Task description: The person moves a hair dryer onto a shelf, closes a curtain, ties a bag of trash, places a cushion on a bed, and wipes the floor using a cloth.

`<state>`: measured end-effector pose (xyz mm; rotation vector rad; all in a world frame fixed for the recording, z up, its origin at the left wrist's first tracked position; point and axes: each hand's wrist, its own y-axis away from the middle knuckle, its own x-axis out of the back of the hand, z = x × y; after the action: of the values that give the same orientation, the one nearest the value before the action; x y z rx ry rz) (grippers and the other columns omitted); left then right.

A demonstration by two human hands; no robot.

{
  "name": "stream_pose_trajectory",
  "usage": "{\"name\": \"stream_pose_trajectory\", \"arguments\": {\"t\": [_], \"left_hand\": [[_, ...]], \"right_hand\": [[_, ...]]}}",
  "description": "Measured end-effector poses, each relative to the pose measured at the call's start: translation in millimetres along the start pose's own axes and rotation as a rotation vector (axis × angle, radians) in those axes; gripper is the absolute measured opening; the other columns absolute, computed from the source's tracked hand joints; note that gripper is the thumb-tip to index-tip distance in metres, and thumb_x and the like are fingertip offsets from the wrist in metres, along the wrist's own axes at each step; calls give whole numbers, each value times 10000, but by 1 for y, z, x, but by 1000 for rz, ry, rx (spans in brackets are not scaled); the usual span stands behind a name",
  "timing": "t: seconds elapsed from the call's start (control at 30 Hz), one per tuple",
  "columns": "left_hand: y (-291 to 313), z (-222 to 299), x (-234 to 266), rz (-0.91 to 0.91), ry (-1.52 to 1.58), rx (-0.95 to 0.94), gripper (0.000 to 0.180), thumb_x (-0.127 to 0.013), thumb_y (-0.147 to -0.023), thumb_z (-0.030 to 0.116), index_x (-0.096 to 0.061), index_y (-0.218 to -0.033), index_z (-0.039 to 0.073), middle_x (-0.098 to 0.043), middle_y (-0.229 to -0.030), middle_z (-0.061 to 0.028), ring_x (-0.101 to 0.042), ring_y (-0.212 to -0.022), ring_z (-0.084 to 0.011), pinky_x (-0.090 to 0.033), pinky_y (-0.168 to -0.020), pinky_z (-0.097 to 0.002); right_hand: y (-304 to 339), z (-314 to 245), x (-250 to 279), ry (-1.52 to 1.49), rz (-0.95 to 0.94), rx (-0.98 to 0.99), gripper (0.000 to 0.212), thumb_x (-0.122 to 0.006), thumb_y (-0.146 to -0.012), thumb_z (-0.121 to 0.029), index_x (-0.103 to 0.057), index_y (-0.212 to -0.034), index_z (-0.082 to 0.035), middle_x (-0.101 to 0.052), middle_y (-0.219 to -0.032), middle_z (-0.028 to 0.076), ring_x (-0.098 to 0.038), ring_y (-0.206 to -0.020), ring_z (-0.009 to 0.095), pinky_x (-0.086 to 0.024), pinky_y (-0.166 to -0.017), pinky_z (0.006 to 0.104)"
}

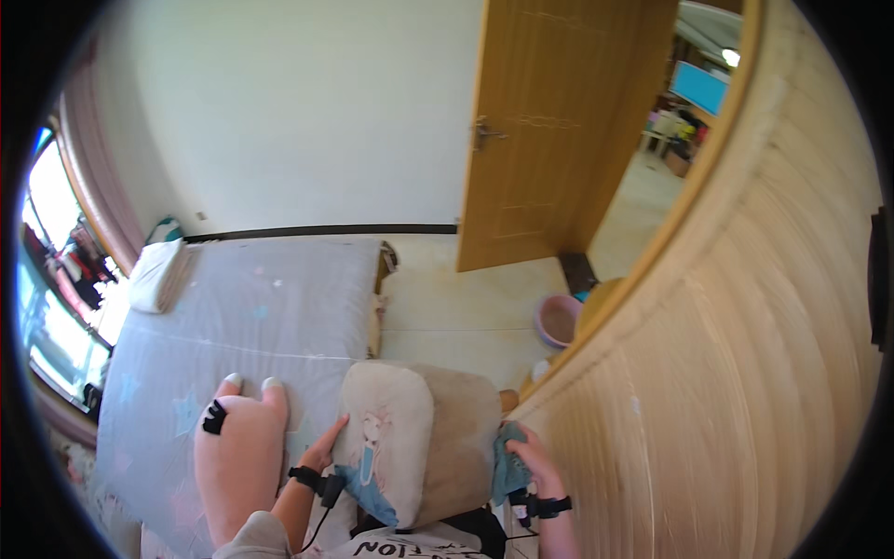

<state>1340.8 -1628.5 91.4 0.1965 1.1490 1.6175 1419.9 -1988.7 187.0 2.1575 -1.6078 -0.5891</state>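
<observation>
In front of me a beige box-shaped padded stool [461, 438] lies tipped, its pale printed top turned to the left. The picture on that top shows a figure and a blue patch at its lower corner. My left hand [322, 451] holds the stool at the edge of this printed side, some of its fingers hidden. Against the opposite side, my right hand [533, 455] is closed around a crumpled blue-green cloth [508, 466]. Both wrists wear black straps with small devices.
Left of me a bed [307, 279] with a grey star-patterned sheet carries a long pink plush toy [240, 456] and a folded white cloth [156, 275]. A pink basin [559, 321] stands on the floor near the open wooden door [549, 130]. Wooden panelling [726, 373] rises close on my right.
</observation>
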Motion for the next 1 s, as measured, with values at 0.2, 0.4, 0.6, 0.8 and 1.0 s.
{"name": "stream_pose_trajectory", "arguments": {"t": [0.2, 0.4, 0.6, 0.8, 1.0], "left_hand": [[2, -13, 10, 157, -52, -153, 532, -482, -749, 418, -420, -1099, 22, -486, -1052, -73, -490, -918, -160, -390, -790, -277], [-39, -26, 28, 133, -24, -196, 530, -450, -768, 421, -401, -1107, 17, -490, -1046, -80, -504, -893, -153, -400, -784, -268], [-92, -47, 54, 98, 51, -298, 536, -447, -770, 422, -397, -1106, 8, -486, -1049, -97, -503, -895, -154, -413, -775, -275], [-164, -32, 54, -176, 93, -360, 498, -457, -774, 396, -400, -1136, 59, -450, -1100, -72, -464, -949, -134, -386, -782, -257], [-210, -49, -4, 58, 11, -444, 646, -512, -674, 524, -424, -1126, 70, -418, -1132, -62, -387, -1019, -155, -302, -847, -258]], "right_hand": [[-51, -9, -8, -78, -171, -1, 423, -425, -584, -4, -466, -1005, -9, -508, -816, 46, -500, -717, 135, -415, -626, 223], [-108, 30, -13, 6, -186, 88, 407, -418, -585, 1, -470, -987, -35, -483, -806, 52, -491, -713, 139, -407, -614, 224], [-150, 59, -16, -80, -147, 92, 405, -403, -594, -5, -477, -991, -32, -496, -731, 47, -488, -667, 132, -402, -590, 213], [-134, 72, 20, -154, -266, 282, 381, -417, -726, -132, -386, -1093, -35, -463, -954, 103, -499, -790, 206, -412, -682, 279], [-205, 10, 34, -29, -258, 166, 347, -424, -772, -172, -412, -1093, -42, -469, -1035, 76, -484, -886, 194, -402, -744, 288]]}}
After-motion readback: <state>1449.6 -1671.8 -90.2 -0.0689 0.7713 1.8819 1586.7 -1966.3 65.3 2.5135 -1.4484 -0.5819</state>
